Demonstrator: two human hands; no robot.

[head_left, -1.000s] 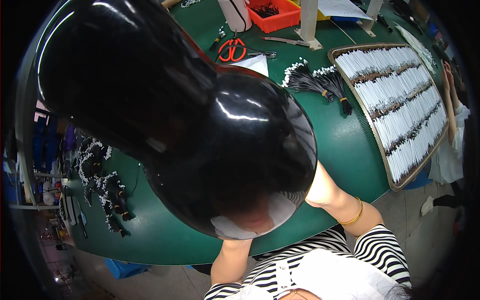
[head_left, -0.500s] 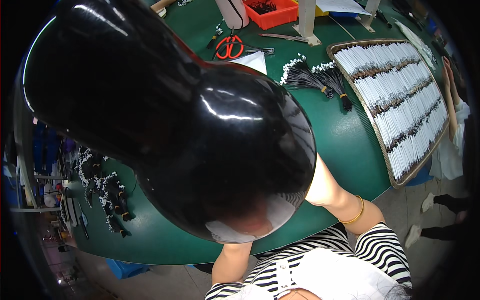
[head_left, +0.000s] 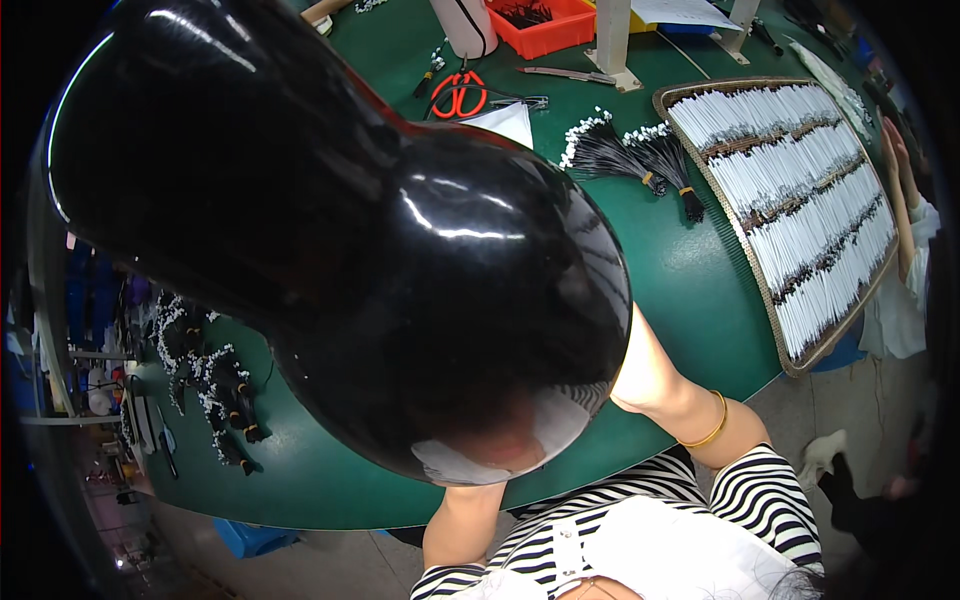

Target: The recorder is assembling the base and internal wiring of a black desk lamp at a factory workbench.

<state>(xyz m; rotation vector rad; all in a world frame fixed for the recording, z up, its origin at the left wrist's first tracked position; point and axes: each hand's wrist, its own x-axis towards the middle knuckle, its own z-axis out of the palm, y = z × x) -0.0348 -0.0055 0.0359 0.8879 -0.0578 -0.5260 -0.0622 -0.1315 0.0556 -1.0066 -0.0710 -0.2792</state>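
A big glossy black object [head_left: 480, 320], rounded like a lamp head with a thick neck, fills the middle and upper left. It hides most of both my hands. Below its lower rim only the wrist of my left hand [head_left: 472, 497] shows, the fingers out of sight. My right hand [head_left: 642, 375] emerges at the object's right edge, seen from the back near the wrist, with a gold bangle [head_left: 712, 425] further up the arm. Whatever either hand holds or touches is covered. The green table [head_left: 680, 290] lies beneath.
Bundles of black wires with white ends [head_left: 625, 160] lie beside a tray [head_left: 745, 235] packed with rows of white, dark-ended pieces. Orange-handled scissors [head_left: 460, 95] and a red bin [head_left: 545, 27] stand farther back. More wire bundles [head_left: 225, 395] lie left. Another person's hands [head_left: 900, 160] show far right.
My arms and the black object look almost the same. At the right, the other person's legs and shoes have shifted, and their hands have moved slightly.
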